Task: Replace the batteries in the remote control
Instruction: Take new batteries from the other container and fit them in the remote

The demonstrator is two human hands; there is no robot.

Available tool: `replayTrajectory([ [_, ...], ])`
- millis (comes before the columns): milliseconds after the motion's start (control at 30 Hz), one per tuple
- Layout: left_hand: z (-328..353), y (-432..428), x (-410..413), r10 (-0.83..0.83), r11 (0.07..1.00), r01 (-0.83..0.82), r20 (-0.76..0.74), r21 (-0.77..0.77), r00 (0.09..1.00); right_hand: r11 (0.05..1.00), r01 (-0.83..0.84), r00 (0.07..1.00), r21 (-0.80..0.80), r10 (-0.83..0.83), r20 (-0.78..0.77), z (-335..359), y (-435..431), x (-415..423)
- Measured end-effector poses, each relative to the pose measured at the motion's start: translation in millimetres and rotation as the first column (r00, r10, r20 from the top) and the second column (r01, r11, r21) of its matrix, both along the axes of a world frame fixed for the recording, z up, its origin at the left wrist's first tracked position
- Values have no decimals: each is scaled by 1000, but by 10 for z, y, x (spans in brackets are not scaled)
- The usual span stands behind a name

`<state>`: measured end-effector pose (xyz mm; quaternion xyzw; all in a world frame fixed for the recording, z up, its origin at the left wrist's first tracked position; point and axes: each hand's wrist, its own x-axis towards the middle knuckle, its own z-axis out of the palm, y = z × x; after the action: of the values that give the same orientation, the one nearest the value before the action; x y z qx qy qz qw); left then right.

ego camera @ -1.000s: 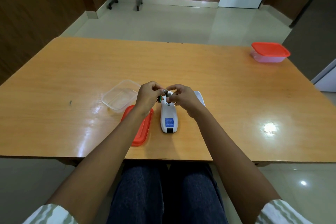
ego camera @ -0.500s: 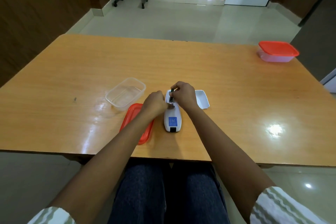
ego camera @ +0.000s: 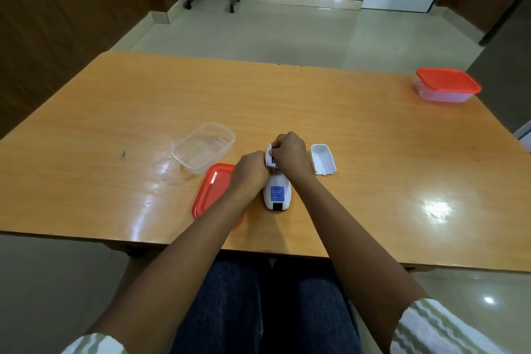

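While your hands meet over the far end of the remote control (ego camera: 277,191), it lies face-down on the table (ego camera: 359,129), blue label up, near end pointing at you. Its back is uncovered at the far end, between your two hands.

Right hand (ego camera: 288,154): fingers curled, back of the hand up, thumb and fingertips closed on a dark battery (ego camera: 272,158) sitting in the open compartment. Most of that battery is hidden under the hand.

Left hand (ego camera: 250,171): fingers curled into a loose fist, knuckles against the remote's left edge, just beside the right hand. Can't tell if it has anything in it; the palm side is hidden.

The white battery cover (ego camera: 323,158) lies inside-up on the table just right of your right hand, not touching it or the remote.

The red lid (ego camera: 212,190) lies flat under your left wrist and forearm, just left of the remote. The clear container (ego camera: 203,147) sits open beyond and left of your left hand, its near corner touching or overlapping the lid's far edge; can't tell which.

The lidded container (ego camera: 446,85), red top on a clear tub, sits well away, far right of your right hand, at the table's far corner.
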<state>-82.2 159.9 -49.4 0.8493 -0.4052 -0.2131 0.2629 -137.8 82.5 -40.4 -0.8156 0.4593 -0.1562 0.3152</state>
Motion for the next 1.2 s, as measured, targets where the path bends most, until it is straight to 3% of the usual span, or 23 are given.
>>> replayTrajectory([
  [167, 33, 4, 36, 2, 999, -4, 39, 55, 999, 999, 25, 999, 36, -26, 34, -40, 89, -61],
  [267, 78, 4, 65, 73, 997, -74, -20, -13, 997, 987, 47, 980, 152, -75, 182, 33, 40, -152],
  [367, 182, -69, 34, 109, 961, -169, -263, -217, 959, 970, -35, 932, 242, -56, 359, 122, 83, -290],
  [467, 264, -171, -16, 68, 950, -214, -518, -229, 853, 976, -132, 948, 173, 74, 309, 189, 143, -361],
  [567, 256, -228, -78, 29, 949, -233, -679, -212, 734, 988, -99, 947, 116, 58, 317, 226, 115, -429],
  [700, 266, -205, -110, -8, 917, -312, -795, -248, 607, 932, -116, 856, 344, -81, 510, 234, 79, -557],
  [733, 274, -200, -97, 34, 903, -349, -768, -250, 639, 900, -108, 816, 422, -162, 555, 231, 57, -582],
  [767, 263, -197, -59, 119, 899, -366, -668, -242, 735, 864, -98, 775, 493, -245, 583, 221, 26, -606],
  [833, 204, -190, 22, 245, 941, -303, -316, -150, 917, 802, -85, 727, 591, -355, 587, 195, -42, -647],
  [900, 151, -201, 17, 190, 982, -188, -100, 36, 977, 762, -86, 733, 642, -388, 559, 182, -98, -648],
  [1000, 41, -248, -85, 96, 970, -91, -12, 227, 995, 744, -63, 772, 665, -386, 505, 209, -143, -583],
  [1067, -5, -300, -123, 115, 966, -111, -6, 233, 993, 728, -34, 786, 684, -404, 469, 246, -169, -541],
  [1200, 18, -319, -153, 232, 961, -202, -152, 190, 961, 704, -33, 801, 709, -406, 440, 272, -208, -544],
])
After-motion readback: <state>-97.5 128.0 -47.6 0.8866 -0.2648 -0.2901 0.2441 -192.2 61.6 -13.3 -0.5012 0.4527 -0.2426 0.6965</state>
